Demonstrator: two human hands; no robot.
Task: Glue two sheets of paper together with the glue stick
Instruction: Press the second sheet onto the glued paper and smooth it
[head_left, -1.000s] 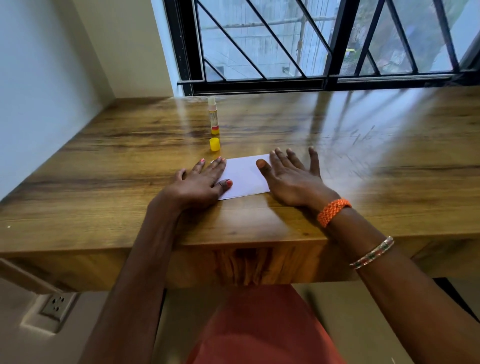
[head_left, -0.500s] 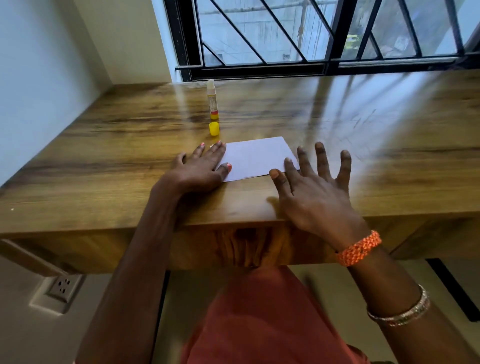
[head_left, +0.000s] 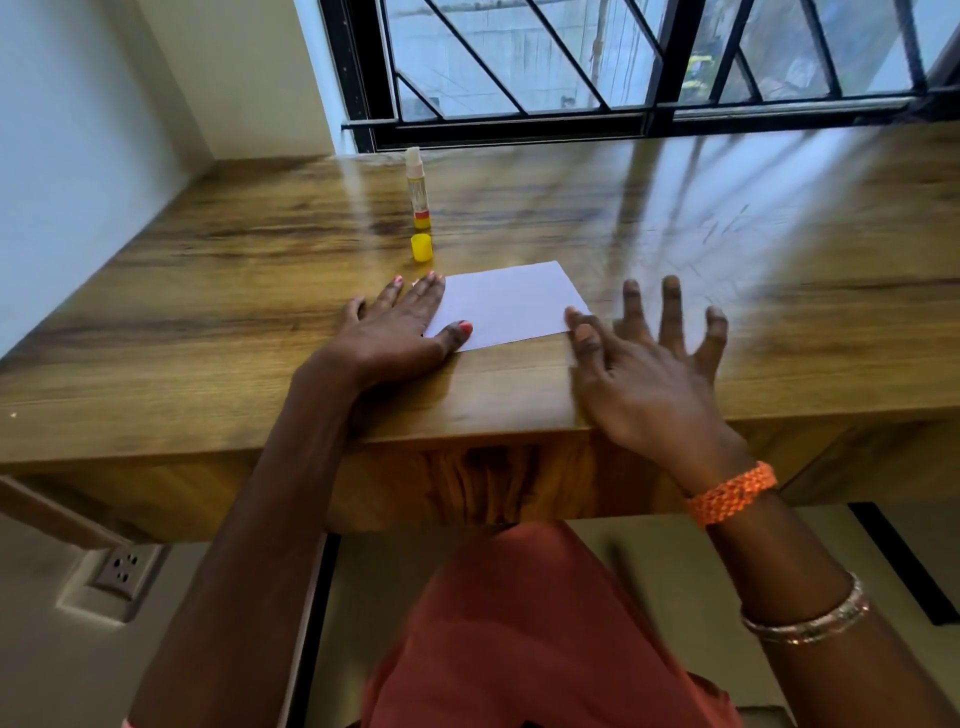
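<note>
A person's left hand (head_left: 395, 332) lay flat on the left edge of a white paper (head_left: 506, 304) on a wooden table (head_left: 208, 291), its fingers straight and close together, the thumb resting on the sheet's near left corner. The right hand (head_left: 649, 374) was spread just off the sheet's right edge, fingers wide apart and gripping nothing, with the thumb tip at the paper's near right corner; blur made it impossible to tell whether that hand touched the tabletop. Only one white rectangle could be made out, and whether it was a single sheet or two stacked could not be told. Just beyond the left fingertips stood a small yellow cap (head_left: 421, 246), and a little farther beyond it an uncapped glue stick (head_left: 418, 189) stood upright, its pale glue tip exposed above a white barrel with a red band and yellow base. Printing on the barrel was too small to read. The glossy, brown-grained tabletop ran up to a black-framed window (head_left: 623, 67) fitted with diagonal bars, whose reflection streaked the wood beyond the right fingers. A pale wall (head_left: 78, 104) closed the left side, with a wall socket (head_left: 122, 564) below table level. An orange braided bracelet (head_left: 732, 491) circled the right wrist and a beaded bangle (head_left: 810, 618) sat farther up the forearm, above a reddish-orange garment (head_left: 519, 623) on the lap.
</note>
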